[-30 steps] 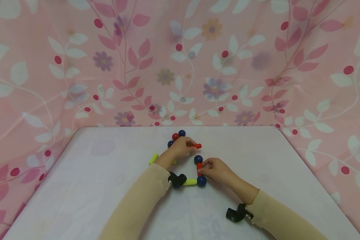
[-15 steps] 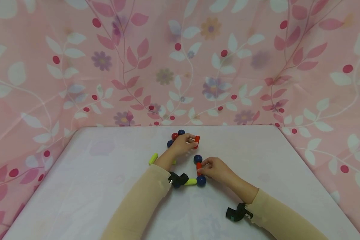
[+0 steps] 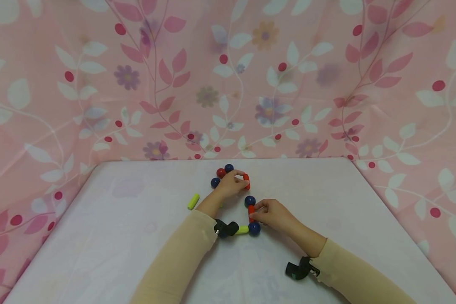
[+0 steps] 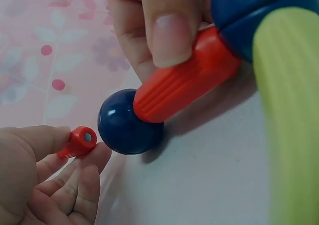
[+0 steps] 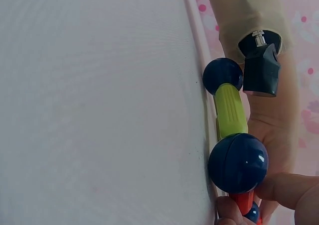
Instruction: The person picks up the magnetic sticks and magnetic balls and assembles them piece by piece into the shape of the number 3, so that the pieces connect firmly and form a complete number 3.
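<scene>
My left hand [image 3: 229,185] pinches a loose red rod [image 3: 246,182] between thumb and fingers, above and apart from a blue ball [image 3: 250,201]. A metal tip shows at that rod's end in the left wrist view. My right hand [image 3: 273,214] pinches a second red rod [image 4: 187,80], which joins that ball to a nearer blue ball [image 3: 254,228]. From the nearer ball a yellow-green rod [image 5: 232,110] runs to another blue ball [image 5: 223,76], mostly hidden behind the left wrist camera in the head view.
Beyond my left hand lie a red ball [image 3: 221,173] and blue balls [image 3: 215,183], partly covered by the hand. A loose yellow-green rod [image 3: 193,202] lies left of the forearm; another shows barely beside the wrist. A floral curtain [image 3: 228,84] hangs behind the white table [image 3: 137,236].
The red rod in my left hand has swung from pointing right to near upright, then shifted slightly left. My right hand keeps its hold on the other red rod in place.
</scene>
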Tool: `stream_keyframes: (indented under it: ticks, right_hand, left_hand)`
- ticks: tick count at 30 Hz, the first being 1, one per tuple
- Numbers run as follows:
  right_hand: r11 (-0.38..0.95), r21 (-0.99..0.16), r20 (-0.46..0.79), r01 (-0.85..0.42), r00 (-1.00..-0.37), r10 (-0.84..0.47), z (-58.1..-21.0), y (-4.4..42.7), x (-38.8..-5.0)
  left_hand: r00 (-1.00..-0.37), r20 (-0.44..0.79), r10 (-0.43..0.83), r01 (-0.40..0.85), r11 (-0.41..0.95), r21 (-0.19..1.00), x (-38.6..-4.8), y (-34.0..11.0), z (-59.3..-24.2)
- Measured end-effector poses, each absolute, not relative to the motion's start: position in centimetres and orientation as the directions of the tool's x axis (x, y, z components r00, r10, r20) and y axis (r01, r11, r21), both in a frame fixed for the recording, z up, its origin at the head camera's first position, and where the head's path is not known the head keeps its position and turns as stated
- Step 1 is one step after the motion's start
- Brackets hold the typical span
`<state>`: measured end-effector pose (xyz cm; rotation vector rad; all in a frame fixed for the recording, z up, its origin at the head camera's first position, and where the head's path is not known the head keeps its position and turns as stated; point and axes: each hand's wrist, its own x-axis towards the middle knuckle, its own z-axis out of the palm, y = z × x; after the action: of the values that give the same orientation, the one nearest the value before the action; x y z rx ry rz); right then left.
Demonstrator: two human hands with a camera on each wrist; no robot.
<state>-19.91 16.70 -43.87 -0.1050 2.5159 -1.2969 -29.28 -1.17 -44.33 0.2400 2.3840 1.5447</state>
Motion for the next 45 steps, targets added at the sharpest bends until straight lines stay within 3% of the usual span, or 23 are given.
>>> stream_keyframes:
  ticks: [31, 45]
  right_hand:
    - [0.588, -0.805, -0.24, 0.085, -0.952, -0.191, -43.87, 16.55, -19.89]
    - [0.6, -0.794, -0.246, 0.093, -0.953, -0.178, -43.92, 16.54, -19.89]
  left_hand:
    - [-0.946, -0.142, 0.292, 0.041, 0.541, 0.84, -28.8, -1.01, -45.11]
    - [-0.939, -0.162, 0.304, 0.02, 0.516, 0.856, -28.69, -1.02, -44.87]
